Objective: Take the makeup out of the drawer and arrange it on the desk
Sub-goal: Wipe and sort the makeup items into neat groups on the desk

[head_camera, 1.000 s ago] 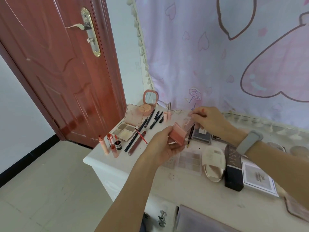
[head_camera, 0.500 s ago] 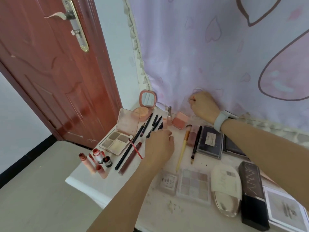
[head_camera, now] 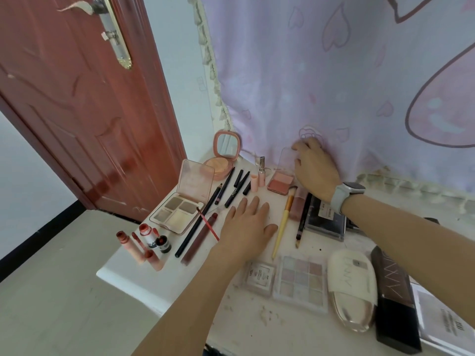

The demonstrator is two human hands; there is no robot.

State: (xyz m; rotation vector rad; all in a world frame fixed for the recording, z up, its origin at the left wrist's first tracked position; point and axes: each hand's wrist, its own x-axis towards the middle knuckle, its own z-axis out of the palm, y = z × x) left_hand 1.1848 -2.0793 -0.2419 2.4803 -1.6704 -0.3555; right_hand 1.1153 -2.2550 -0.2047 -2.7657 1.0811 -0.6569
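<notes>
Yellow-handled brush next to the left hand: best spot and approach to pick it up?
Pinch the yellow-handled brush mid-handle, coming from above. It lies flat on the desk, bristles toward the curtain, so only its long sides are free. The left hand lies close on one side and a dark pencil on the other, so fingers should span the narrow width, likely nearer the bare tail end.

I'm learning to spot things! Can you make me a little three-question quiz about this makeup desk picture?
1. True or false: the left hand lies flat on the desk.
2. What does the right hand touch? A) blush compact lid B) yellow-handled brush C) round mirror compact
3. Fill in: the four-pan palette has its lid ____.

Key: 1 true; 2 A; 3 open.
</notes>
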